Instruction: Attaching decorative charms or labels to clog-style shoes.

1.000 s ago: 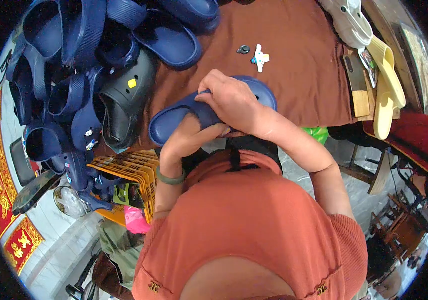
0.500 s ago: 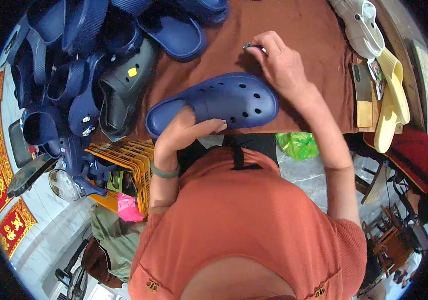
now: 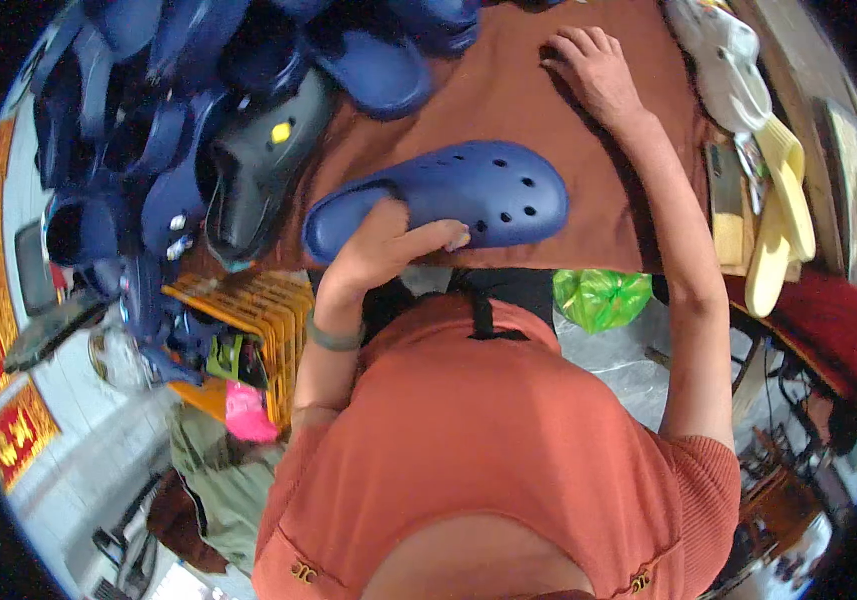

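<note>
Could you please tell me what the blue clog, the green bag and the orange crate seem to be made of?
Blue clog: probably moulded foam or rubber, fairly matte; it looks seamless, with round holes.
Green bag: thin, glossy plastic film, judging by its bright creases.
Orange crate: likely rigid plastic, from its evenly coloured slats; the finish is unclear.

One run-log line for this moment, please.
left hand: gripping blue clog at its opening | right hand: over brown cloth, contents unclear | dark clog: left of blue clog
</note>
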A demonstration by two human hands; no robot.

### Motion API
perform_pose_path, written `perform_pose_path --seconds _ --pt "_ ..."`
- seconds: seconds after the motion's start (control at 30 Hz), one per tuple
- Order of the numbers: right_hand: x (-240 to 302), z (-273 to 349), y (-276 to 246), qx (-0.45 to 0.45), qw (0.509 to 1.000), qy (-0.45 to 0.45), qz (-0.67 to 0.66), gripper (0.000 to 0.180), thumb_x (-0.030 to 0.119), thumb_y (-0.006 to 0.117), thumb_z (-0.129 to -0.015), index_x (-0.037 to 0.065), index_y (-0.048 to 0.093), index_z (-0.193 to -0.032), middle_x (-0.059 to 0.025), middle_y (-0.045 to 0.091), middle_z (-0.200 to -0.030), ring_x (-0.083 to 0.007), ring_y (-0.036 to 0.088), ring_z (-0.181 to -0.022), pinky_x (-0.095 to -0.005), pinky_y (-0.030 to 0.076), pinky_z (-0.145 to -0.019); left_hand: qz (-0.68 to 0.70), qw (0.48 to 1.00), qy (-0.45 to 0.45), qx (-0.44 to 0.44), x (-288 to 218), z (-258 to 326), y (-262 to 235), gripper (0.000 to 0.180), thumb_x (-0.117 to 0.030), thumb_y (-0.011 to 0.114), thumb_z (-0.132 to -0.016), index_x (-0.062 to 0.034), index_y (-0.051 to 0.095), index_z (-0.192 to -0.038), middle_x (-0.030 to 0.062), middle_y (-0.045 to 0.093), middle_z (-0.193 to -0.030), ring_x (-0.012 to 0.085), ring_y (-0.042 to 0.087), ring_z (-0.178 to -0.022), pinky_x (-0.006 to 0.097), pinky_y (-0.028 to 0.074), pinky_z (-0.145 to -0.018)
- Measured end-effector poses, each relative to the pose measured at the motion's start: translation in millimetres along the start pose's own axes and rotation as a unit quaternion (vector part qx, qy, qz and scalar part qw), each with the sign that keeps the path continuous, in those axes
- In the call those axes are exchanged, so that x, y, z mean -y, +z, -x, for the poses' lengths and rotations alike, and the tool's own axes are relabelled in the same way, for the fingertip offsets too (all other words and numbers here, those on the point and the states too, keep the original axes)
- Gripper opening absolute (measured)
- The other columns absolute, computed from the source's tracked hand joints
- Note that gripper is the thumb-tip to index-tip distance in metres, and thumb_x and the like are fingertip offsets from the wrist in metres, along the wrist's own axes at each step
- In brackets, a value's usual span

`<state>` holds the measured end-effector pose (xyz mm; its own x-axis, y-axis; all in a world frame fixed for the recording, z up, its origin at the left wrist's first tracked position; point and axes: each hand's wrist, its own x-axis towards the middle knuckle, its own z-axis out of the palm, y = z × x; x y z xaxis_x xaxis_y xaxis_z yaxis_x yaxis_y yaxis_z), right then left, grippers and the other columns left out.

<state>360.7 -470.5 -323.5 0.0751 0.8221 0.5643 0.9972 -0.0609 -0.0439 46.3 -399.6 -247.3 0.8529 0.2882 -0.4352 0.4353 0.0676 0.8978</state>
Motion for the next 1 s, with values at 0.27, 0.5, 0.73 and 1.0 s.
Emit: perform_pose_path --seconds 0.27,0.5,0.73,1.0 --pt "90 10 -84 -0.009 0.943 -0.087 -0.322 0.052 0.055 0.061 -0.075 0.006 0.060 -0.092 -0.0144 0.060 -0.087 -0.0318 0.058 -0.085 -0.0448 0.043 -0.069 -0.108 0.968 0.057 -0.217 -11 -47 22 0.030 -0.021 0.055 -0.089 0.0067 0.065 -0.095 0.0073 0.066 -0.088 0.0145 0.056 -0.077 0.031 0.046 -0.071" --pt "125 46 -20 -0.243 0.953 -0.054 -0.175 0.039 0.041 0.053 -0.088 0.007 0.056 -0.107 -0.0080 0.057 -0.109 -0.0220 0.053 -0.107 -0.0414 0.039 -0.082 -0.186 0.937 0.293 -0.025 -7 -70 61 0.036 -0.026 0.052 -0.091 0.0070 0.063 -0.099 0.0093 0.063 -0.090 0.0162 0.056 -0.081 0.032 0.047 -0.071" --pt "159 22 -5 -0.345 0.921 0.057 -0.173 0.023 0.028 0.053 -0.091 0.008 0.057 -0.080 -0.0039 0.056 -0.075 -0.0222 0.056 -0.074 -0.0357 0.039 -0.064 -0.180 0.952 0.245 -0.017 6 -241 -89 0.037 -0.027 0.052 -0.092 0.0078 0.062 -0.100 0.0092 0.063 -0.091 0.0164 0.056 -0.082 0.032 0.046 -0.072" --pt "181 1 10 -0.324 0.909 0.025 -0.259 0.022 0.023 0.053 -0.091 0.007 0.054 -0.075 -0.0065 0.052 -0.070 -0.0263 0.053 -0.069 -0.0366 0.038 -0.063 -0.097 0.976 0.171 -0.094 36 -85 -30 0.039 -0.028 0.051 -0.092 0.0086 0.061 -0.101 0.0089 0.063 -0.091 0.0168 0.056 -0.082 0.032 0.046 -0.073"
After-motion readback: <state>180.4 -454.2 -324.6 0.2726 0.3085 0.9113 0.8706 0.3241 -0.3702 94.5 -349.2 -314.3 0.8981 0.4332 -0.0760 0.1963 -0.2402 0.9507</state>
